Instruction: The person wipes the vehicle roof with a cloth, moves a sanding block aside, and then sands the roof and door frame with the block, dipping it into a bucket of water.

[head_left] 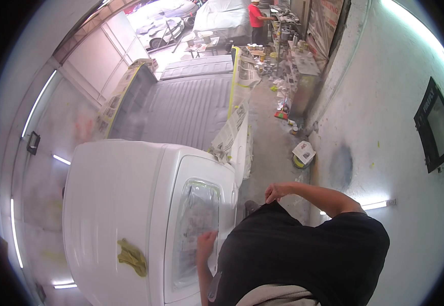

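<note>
My right hand (pixel 277 192) pinches the front edge of a black shirt (pixel 303 245) and pulls the cloth out to a point. My left hand (pixel 206 241) is curled closed beside the side window (pixel 197 224) of a white pickup cab; anything inside its fingers is hidden. Clear plastic and yellow-green tape cover that window. On the white cab roof (pixel 110 194) lies a crumpled olive-yellow cloth (pixel 132 257), to the left of my left hand.
Behind the cab is the grey truck bed (pixel 191 104), its sides masked with newspaper (pixel 246 69). A newspaper-topped bucket (pixel 303 153) stands by the right wall. Cans and bottles crowd a bench (pixel 306 66). Farther off, a person in a red top (pixel 256 18) stands near covered cars.
</note>
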Available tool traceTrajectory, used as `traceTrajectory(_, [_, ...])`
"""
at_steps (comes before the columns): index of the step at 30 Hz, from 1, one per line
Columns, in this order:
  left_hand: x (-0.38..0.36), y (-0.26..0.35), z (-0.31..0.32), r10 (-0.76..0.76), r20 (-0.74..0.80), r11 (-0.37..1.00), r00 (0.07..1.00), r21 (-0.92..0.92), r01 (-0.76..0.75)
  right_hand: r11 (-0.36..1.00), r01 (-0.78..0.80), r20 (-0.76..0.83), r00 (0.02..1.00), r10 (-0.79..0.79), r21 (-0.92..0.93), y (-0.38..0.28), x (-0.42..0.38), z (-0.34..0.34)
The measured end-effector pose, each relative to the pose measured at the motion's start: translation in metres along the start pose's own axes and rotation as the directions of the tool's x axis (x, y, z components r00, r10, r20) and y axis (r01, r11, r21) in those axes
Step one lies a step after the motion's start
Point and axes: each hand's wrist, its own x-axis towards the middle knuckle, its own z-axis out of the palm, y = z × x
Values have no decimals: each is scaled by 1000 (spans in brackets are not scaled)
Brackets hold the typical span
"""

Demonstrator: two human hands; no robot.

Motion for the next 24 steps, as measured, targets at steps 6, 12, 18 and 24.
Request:
traceTrajectory(6, [-14, 182, -42, 359, -42, 885, 932, -303, -354, 851, -38, -5, 999, 41, -524, 27, 13, -4])
traceTrajectory(12, [-43, 311, -50, 759, 130, 576, 638, -590, -566, 721, -81, 23, 991, 134, -688, 62, 19, 11])
traceTrajectory(18, [-71, 392, -39, 940, 258, 331, 223, -845, -419, 720, -105, 58, 979, 198, -686, 75, 9, 22])
traceTrajectory(24, [-82, 425, 29, 951, -286, -306, -116, -927, -218, 704, -102, 91, 969, 231, -703, 40, -34, 34])
